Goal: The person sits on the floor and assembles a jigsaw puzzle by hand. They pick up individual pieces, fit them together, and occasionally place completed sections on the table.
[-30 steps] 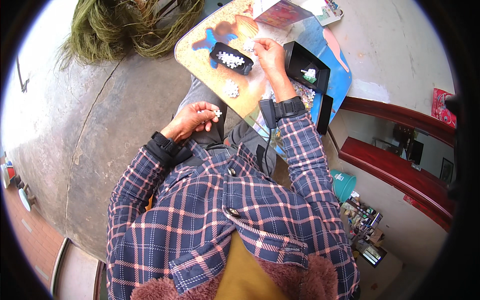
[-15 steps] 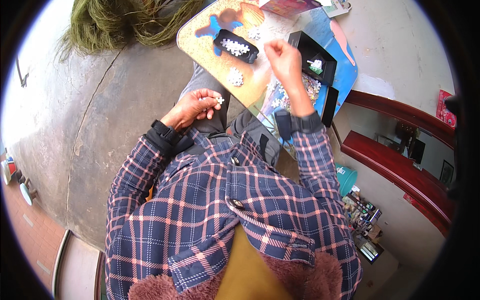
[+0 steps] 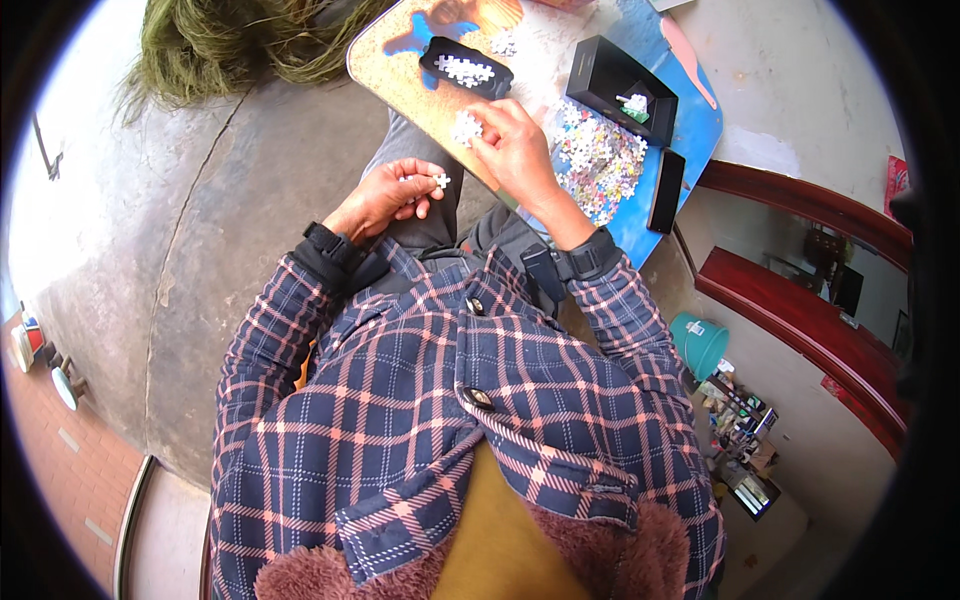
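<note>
My left hand point(image 3: 390, 192) is closed over my lap, with a small white jigsaw puzzle piece point(image 3: 440, 181) pinched at its fingertips. More white shows between the fingers below it. At the table's near left edge, my right hand point(image 3: 518, 152) has thumb and fingers closed on the side of a small pile of white jigsaw puzzle pieces point(image 3: 465, 128); its fingertips partly cover the pile. Just beyond lies a black oval tray point(image 3: 508, 78) with white pieces joined in rows. A large heap of mixed coloured and white pieces point(image 3: 603, 165) spreads to the right of my right hand.
A black open box point(image 3: 590, 75) holding a small white and green thing stands on the beach-print table point(image 3: 400, 75). A dark phone-like slab point(image 3: 667, 190) and a pink flat tool point(image 3: 688, 60) lie at the right. Green stringy fibre point(image 3: 250, 45) is piled far left; a teal bucket point(image 3: 700, 345) stands right.
My right hand has come left and nearer, from beside the black box to the white pile. The coloured heap is more exposed. My left hand keeps its piece and has risen slightly in view.
</note>
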A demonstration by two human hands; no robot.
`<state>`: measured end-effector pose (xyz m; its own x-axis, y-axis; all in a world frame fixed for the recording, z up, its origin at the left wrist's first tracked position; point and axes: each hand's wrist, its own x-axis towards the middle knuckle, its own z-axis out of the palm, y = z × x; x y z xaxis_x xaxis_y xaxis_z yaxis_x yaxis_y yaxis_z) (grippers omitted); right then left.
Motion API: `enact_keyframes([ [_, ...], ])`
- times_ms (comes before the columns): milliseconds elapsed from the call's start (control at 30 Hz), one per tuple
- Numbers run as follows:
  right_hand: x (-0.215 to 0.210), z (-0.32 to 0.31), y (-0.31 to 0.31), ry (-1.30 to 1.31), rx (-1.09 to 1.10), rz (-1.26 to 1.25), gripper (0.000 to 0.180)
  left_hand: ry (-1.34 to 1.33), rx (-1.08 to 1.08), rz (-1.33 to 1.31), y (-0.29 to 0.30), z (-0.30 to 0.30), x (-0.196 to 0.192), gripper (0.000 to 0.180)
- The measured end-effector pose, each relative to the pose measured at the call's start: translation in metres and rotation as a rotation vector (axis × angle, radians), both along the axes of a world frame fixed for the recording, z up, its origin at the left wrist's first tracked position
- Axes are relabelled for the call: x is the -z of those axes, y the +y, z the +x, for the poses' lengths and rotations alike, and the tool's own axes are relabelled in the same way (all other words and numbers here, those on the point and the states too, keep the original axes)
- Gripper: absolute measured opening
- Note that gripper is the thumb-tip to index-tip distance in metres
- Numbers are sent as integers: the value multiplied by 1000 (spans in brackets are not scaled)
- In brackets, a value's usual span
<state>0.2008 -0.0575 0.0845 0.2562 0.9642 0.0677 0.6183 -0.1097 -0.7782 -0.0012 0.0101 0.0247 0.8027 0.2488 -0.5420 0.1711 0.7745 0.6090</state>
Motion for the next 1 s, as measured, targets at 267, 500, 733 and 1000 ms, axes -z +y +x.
enact_keyframes([
  [267,4,9,12,-186,-117,-52,26,5,0,26,0,0,-1,16],
  [500,-1,7,9,-297,-107,-105,20,-15,-9,27,0,0,1,16],
  [733,7,11,8,-276,-97,-112,20,-25,5,32,1,0,3,16],
  [1000,4,8,2,-231,-82,15,17,-15,8,58,1,2,5,16],
])
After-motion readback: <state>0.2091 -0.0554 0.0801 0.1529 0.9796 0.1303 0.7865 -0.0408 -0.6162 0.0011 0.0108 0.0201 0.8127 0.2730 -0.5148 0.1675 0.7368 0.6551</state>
